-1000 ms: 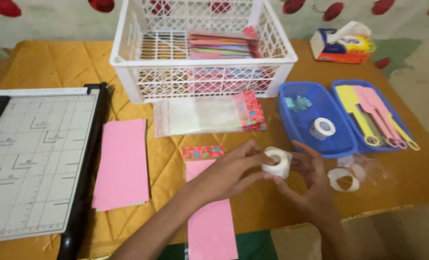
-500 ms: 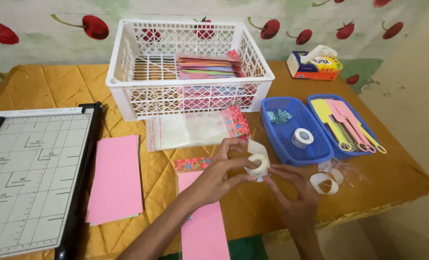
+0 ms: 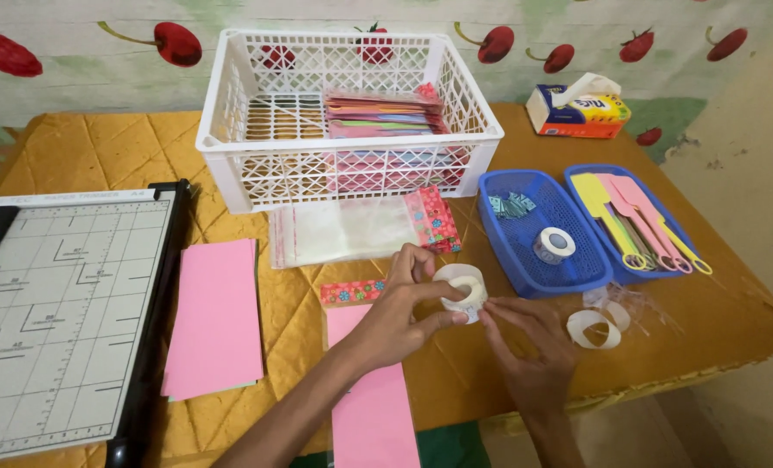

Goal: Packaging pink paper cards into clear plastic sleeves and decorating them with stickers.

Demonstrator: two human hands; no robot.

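White tape, a small roll (image 3: 461, 289), sits pinched in the left hand (image 3: 399, 314) just above the worktop (image 3: 74, 147), thumb below and fingers curled over the top, so that grip is closed on the roll. The right hand (image 3: 529, 347) meets it from the near right, fingertips touching the roll's edge; whether they pinch a loose end of tape is too small to make out. Under the left forearm lies a pink paper strip (image 3: 371, 399), its near end cut off by the frame, and a floral strip (image 3: 352, 291) is partly hidden behind the hand. Just right of the hands rests an empty tape ring (image 3: 593, 329) beside crumpled clear film. Farther right, a blue tray (image 3: 525, 251) holds another tape roll (image 3: 555, 244). To the left, a paper trimmer (image 3: 57, 312) runs off the frame.
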